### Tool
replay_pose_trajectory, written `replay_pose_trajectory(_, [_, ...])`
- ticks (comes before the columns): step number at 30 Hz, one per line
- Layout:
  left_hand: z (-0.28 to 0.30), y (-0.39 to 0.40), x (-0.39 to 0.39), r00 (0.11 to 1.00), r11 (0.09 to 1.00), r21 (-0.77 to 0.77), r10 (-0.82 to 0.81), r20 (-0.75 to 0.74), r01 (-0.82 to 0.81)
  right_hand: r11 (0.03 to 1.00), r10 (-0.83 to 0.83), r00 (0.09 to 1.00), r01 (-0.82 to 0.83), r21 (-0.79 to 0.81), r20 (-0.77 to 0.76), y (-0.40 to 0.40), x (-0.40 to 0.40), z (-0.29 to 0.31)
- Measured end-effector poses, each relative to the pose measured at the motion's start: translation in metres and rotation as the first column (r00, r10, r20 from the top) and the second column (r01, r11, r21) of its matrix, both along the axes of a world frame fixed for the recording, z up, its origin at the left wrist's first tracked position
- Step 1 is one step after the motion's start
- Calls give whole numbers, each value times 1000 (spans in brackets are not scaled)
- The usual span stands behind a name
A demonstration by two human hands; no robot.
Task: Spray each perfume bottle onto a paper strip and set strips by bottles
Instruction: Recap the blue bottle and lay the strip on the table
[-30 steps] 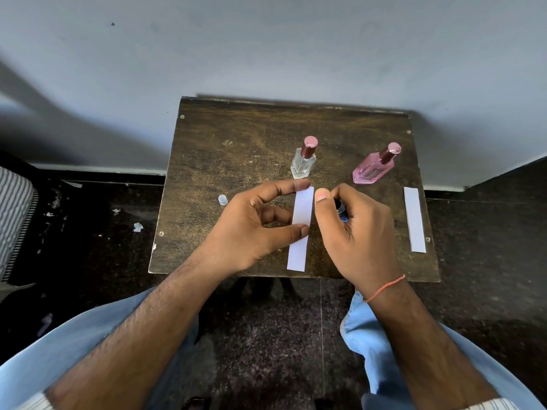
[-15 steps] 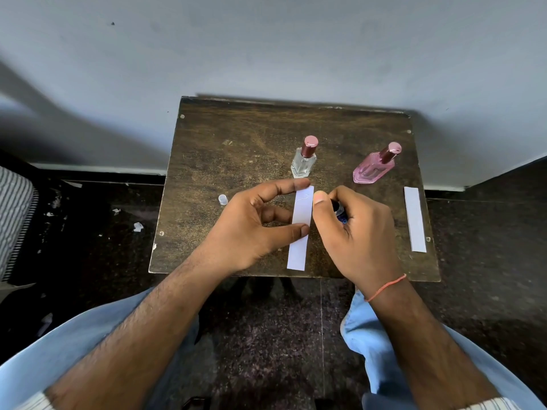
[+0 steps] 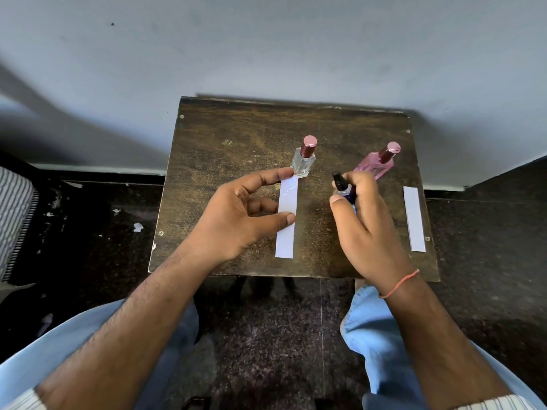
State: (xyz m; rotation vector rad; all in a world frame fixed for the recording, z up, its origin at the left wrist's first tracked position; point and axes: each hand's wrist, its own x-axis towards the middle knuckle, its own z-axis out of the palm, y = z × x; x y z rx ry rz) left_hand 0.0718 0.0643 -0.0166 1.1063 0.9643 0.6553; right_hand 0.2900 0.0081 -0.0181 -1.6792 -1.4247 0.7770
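Observation:
My left hand [image 3: 236,214] pinches a white paper strip [image 3: 286,229] between forefinger and thumb, over the small wooden table [image 3: 225,161]. To its right my right hand [image 3: 359,220] grips a small dark blue spray bottle [image 3: 344,189], its black nozzle uncapped and pointing up-left toward the strip. A clear bottle with a dark red cap [image 3: 303,156] stands just behind the strip's top end. A pink bottle with a red cap [image 3: 377,161] stands behind my right hand. A second white strip [image 3: 414,221] lies flat near the table's right edge.
The table stands against a grey-white wall [image 3: 266,48]. Dark speckled floor [image 3: 88,220] with bits of litter lies to the left. A striped object [image 3: 13,214] is at the far left. My knees in light blue trousers [image 3: 373,329] are below the table's front edge.
My right hand has moved right, away from the strip, and the blue bottle's black nozzle now shows. The left hand still holds the strip in the same place. The small clear cap is now hidden.

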Motion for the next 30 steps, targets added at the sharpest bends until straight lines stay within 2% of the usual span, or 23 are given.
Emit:
replay_pose_trajectory(10, [-2, 3, -2, 1000, 1000, 20, 4, -18, -4, 986, 164, 981, -167, 28, 106, 0, 25, -4])
replay_pose_trajectory(19, [-3, 3, -2, 1000, 1000, 12, 6, -25, -6, 978, 207, 971, -203, -47, 119, -1, 33, -2])
replay_pose_trajectory(30, [-2, 3, -3, 1000, 1000, 3, 8, -13, -8, 977, 210, 970, -204, -56, 126, -2, 33, -1])
